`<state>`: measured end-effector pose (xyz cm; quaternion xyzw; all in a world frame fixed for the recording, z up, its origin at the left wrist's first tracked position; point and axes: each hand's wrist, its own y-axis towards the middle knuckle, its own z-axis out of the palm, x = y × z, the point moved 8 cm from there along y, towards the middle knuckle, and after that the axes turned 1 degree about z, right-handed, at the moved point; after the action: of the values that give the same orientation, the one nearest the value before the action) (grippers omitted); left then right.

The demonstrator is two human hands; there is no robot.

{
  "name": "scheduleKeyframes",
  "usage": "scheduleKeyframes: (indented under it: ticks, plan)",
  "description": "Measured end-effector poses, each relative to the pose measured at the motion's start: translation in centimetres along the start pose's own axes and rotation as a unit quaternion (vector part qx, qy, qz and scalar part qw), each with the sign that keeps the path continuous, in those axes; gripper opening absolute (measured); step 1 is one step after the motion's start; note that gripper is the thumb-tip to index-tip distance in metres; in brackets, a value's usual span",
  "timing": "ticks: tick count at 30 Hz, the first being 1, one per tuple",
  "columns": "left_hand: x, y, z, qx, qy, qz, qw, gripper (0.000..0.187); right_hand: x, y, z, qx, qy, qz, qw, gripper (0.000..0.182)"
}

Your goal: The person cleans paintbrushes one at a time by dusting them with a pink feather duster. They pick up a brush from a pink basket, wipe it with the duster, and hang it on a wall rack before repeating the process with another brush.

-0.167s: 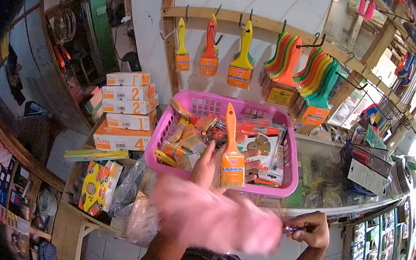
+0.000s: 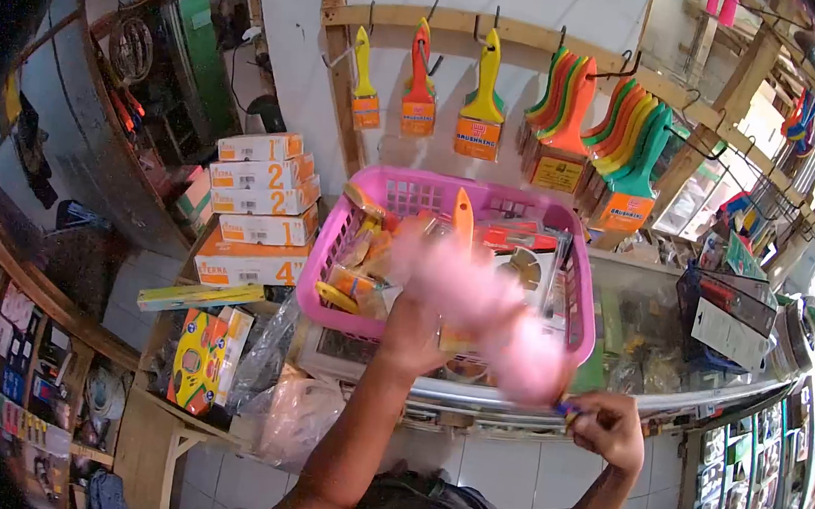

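A pink fluffy duster (image 2: 467,295), blurred by motion, stretches across the front of the pink basket. Its handle is in my right hand (image 2: 604,428), with the fingers closed round it at the lower right. My left hand (image 2: 412,338) is at the basket's front edge, its fingers mostly hidden behind the duster. An orange paintbrush (image 2: 464,219) stands upright at this hand, handle up, its middle covered by the pink fluff. Packaged brushes and other packets fill the pink basket (image 2: 590,316).
Paintbrushes (image 2: 483,95) hang from hooks on a wooden rail (image 2: 450,21) above the basket. Stacked orange-and-white boxes (image 2: 253,230) stand to the left. A glass counter (image 2: 654,288) extends right, with packaged goods on it.
The duster has swept up over the left hand and paintbrush, covering fingers seen before. The left hand has moved slightly up. The right hand has shifted slightly up and still holds the handle.
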<state>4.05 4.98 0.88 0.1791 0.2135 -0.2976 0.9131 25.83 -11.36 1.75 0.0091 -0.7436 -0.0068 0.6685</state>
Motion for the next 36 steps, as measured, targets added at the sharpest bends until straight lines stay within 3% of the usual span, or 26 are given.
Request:
scheduleKeyframes:
  ticks: [3,4,6,7,10,11,12,14,15,16,18,20,21,23,24,25,26,27,28,29,30,32,34,36]
  plan:
    - [0.0,0.6,1.7,0.114,-0.140,-0.047,0.983,0.060,0.9,-1.0,1.9,0.183,0.035,-0.100,0.977,0.032]
    - [0.1,0.6,2.2,0.137,-0.180,-0.057,0.972,0.059,0.4,-0.7,1.0,0.103,0.054,-0.073,0.991,0.031]
    - [0.1,0.4,1.4,0.075,-0.117,-0.031,0.990,0.055,-0.3,-0.7,-0.4,-0.056,0.085,-0.017,0.995,0.029]
    - [0.1,0.1,0.9,0.041,-0.087,-0.017,0.995,0.053,-0.1,-0.6,-0.3,-0.067,0.084,0.025,0.994,0.028]
    - [0.7,0.7,1.9,0.104,-0.128,-0.068,0.984,0.054,-1.2,-2.0,0.1,0.098,0.005,-0.044,0.994,0.029]
    - [0.4,0.1,2.6,0.044,-0.102,-0.047,0.993,0.058,0.5,-1.8,1.2,0.153,0.024,-0.134,0.979,0.033]
    - [0.5,0.1,2.7,0.032,-0.085,-0.051,0.995,0.059,1.2,-1.7,1.6,0.133,0.109,-0.173,0.970,0.039]
    - [0.9,-0.2,1.1,-0.034,-0.101,-0.015,0.994,0.054,-0.6,-2.1,-0.4,-0.018,0.051,-0.029,0.998,0.044]
    - [1.0,-0.3,0.1,-0.061,-0.080,0.010,0.995,0.048,0.0,-2.0,-0.4,-0.050,0.061,-0.013,0.997,0.044]
    - [0.8,0.1,0.0,-0.031,-0.050,0.006,0.998,0.040,-0.3,-2.1,-0.3,-0.024,0.068,0.035,0.997,0.042]
    - [0.5,0.4,1.5,0.071,-0.038,-0.041,0.996,0.029,1.7,-2.0,0.1,0.134,-0.079,-0.149,0.976,0.039]
    - [-0.4,0.2,2.0,0.028,0.048,0.031,0.998,0.025,2.6,-2.4,-0.2,0.146,-0.035,-0.137,0.979,0.034]
    - [-0.4,-0.1,-0.6,-0.061,0.198,0.075,0.975,0.026,2.0,-2.6,-1.9,0.061,-0.050,-0.096,0.992,0.031]
    - [-1.5,-0.2,-0.7,-0.103,0.263,0.156,0.946,0.035,2.5,-3.1,-3.4,-0.145,-0.019,0.001,0.989,0.027]
    - [-1.2,-0.1,-0.9,-0.130,0.123,0.112,0.977,0.036,2.4,-3.0,-3.0,-0.128,-0.029,-0.001,0.991,0.028]
    - [-4.0,-1.2,2.4,-0.041,0.468,0.263,0.843,0.035,2.3,-2.9,-2.7,-0.111,-0.041,-0.001,0.993,0.029]
    - [-3.8,-1.1,3.0,-0.027,0.449,0.247,0.859,0.035,2.1,-2.8,-2.5,-0.094,-0.054,-0.001,0.994,0.030]
    - [-3.7,-1.1,3.7,-0.014,0.429,0.230,0.874,0.035,2.4,-2.6,-1.6,0.027,-0.135,-0.112,0.984,0.031]
    - [-0.8,-0.1,2.4,-0.080,0.032,0.042,0.995,0.036,2.6,-2.5,-1.4,0.039,-0.129,-0.110,0.985,0.031]
    - [-0.7,-0.1,2.7,-0.062,-0.004,0.023,0.998,0.038,2.8,-2.6,-1.1,0.052,-0.122,-0.108,0.985,0.031]
    - [-1.1,-0.3,1.5,-0.083,0.113,0.043,0.989,0.038,3.0,-2.6,-0.8,0.064,-0.115,-0.107,0.985,0.031]
    - [-1.4,-0.7,-1.3,-0.117,0.337,0.087,0.930,0.038,1.1,-2.9,-3.2,-0.131,-0.067,0.003,0.989,0.028]
    - [-0.7,0.0,-1.5,-0.106,0.298,0.073,0.946,0.038,1.2,-2.5,-2.6,-0.068,-0.050,-0.002,0.996,0.029]
    - [-0.2,0.1,2.8,-0.058,0.000,-0.006,0.998,0.037,2.2,-2.3,-0.9,0.162,-0.154,-0.073,0.972,0.032]
